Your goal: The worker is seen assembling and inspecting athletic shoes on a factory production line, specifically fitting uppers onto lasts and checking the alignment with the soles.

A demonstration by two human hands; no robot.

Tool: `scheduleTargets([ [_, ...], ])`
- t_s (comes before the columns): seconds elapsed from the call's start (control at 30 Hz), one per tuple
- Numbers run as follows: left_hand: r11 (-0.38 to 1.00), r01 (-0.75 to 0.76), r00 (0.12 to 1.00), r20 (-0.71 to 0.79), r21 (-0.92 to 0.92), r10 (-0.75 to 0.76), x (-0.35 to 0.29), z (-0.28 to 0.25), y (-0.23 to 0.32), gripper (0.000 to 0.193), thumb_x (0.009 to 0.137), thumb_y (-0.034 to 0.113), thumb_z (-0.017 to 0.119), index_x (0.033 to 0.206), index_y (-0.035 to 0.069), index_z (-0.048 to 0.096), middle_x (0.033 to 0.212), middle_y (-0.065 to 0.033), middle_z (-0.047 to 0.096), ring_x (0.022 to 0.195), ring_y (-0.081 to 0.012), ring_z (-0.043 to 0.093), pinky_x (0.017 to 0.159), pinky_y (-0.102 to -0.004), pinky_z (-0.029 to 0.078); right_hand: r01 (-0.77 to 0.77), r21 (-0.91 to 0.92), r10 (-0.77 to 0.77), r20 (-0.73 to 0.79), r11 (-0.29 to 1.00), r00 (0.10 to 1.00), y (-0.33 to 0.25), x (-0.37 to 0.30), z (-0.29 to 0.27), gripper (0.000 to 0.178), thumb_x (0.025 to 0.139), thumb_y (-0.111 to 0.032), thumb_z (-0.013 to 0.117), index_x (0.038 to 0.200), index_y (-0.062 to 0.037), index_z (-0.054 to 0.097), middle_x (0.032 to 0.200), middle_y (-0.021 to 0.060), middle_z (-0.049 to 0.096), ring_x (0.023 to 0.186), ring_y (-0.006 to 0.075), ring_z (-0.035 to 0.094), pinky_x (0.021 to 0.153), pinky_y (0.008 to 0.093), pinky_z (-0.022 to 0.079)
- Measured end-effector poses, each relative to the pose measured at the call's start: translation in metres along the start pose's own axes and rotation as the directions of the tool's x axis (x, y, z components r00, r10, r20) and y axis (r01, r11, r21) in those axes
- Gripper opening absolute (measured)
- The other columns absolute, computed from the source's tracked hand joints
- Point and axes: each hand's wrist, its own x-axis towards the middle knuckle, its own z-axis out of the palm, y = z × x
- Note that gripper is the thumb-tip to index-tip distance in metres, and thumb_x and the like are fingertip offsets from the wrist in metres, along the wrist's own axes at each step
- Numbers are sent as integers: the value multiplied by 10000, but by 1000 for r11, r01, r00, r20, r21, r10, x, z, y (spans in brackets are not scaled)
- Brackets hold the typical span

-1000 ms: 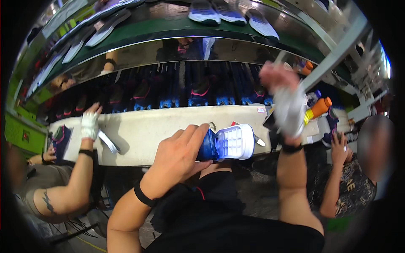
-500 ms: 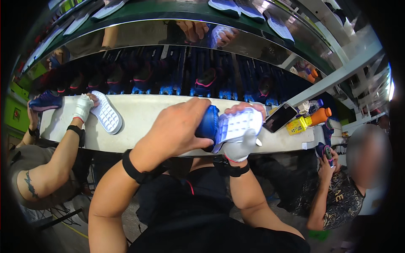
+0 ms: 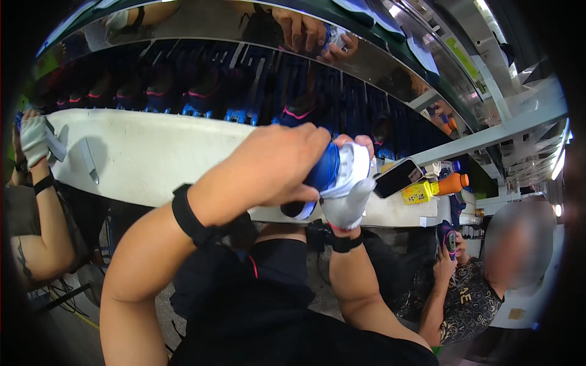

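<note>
My bare left hand (image 3: 268, 161) is closed around a blue shoe upper (image 3: 323, 172) just above the white bench. A white sole (image 3: 355, 166) lies against one end of the upper, its side edge showing. My right hand (image 3: 345, 208), in a white glove with bare fingertips, grips the sole from the near side, thumb pointing up and fingers over the far edge. Part of the shoe shows below my left fingers. My hands hide most of the join between sole and upper.
On the white bench (image 3: 165, 146) lie a phone (image 3: 398, 179), a yellow packet (image 3: 418, 192) and an orange bottle (image 3: 453, 183). Dark shoes (image 3: 299, 110) fill a rack behind. A metal bar (image 3: 476, 137) slants at right. Co-workers sit either side; the right one holds a dark shoe (image 3: 450, 239).
The shoe has turned in my hands, so the sole's tread no longer faces up and its edge shows. My view has shifted. The left co-worker's sole no longer lies flat on the bench.
</note>
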Motion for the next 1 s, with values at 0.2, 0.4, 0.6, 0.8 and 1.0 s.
scheduleTargets([
  [0.2, 999, 28, 1000, -9, -42, -29, 3, -3, -29, 815, 700, 324, 995, 1334, -13, 608, 1204, -214, 718, 1099, -445, 715, 911, -501, 592, -21, 50, 22, -11, 999, 1000, 10, 14, 8, 922, 954, -674, 775, 1590, -129, 390, 1363, 84, 560, 1291, 215, 560, 1151, 392, 442],
  [0.4, 1000, 30, 1000, -9, 8, -30, 8, -2, -11, 789, 711, 324, 994, 1291, -38, 600, 1166, -216, 721, 1070, -437, 729, 870, -493, 597, -141, -302, 179, 102, 943, 979, -8, 16, 17, 935, 998, -734, 679, 1624, -129, 339, 1480, 80, 517, 1412, 235, 511, 1238, 407, 380],
  [0.6, 997, -49, 997, -57, 62, 52, 12, 6, 8, 701, 704, 312, 985, 1192, -19, 604, 1063, -189, 711, 919, -406, 746, 776, -467, 611, -55, -299, 32, -80, 953, 996, -21, 14, 23, 797, 1062, -687, 574, 1519, -39, 500, 1467, 151, 594, 1403, 277, 574, 1231, 442, 423],
  [0.8, 997, -55, 995, -77, 50, 59, 3, -2, 36, 657, 685, 273, 979, 1144, 14, 587, 1023, -151, 694, 889, -347, 748, 710, -441, 597, 277, -549, -283, 77, 788, 956, -41, 0, 9, 424, 1048, -370, 603, 1275, -14, 634, 1339, 198, 664, 1238, 292, 625, 1136, 454, 461],
  [1.0, 997, -67, 995, -74, 42, 70, 6, 2, 33, 650, 675, 274, 982, 1122, 26, 581, 1007, -133, 688, 897, -333, 745, 683, -432, 589, 244, -592, -247, 78, 768, 966, -53, 5, 13, 150, 1013, -80, 609, 1125, -14, 684, 1235, 163, 708, 1154, 263, 660, 1087, 402, 490],
])
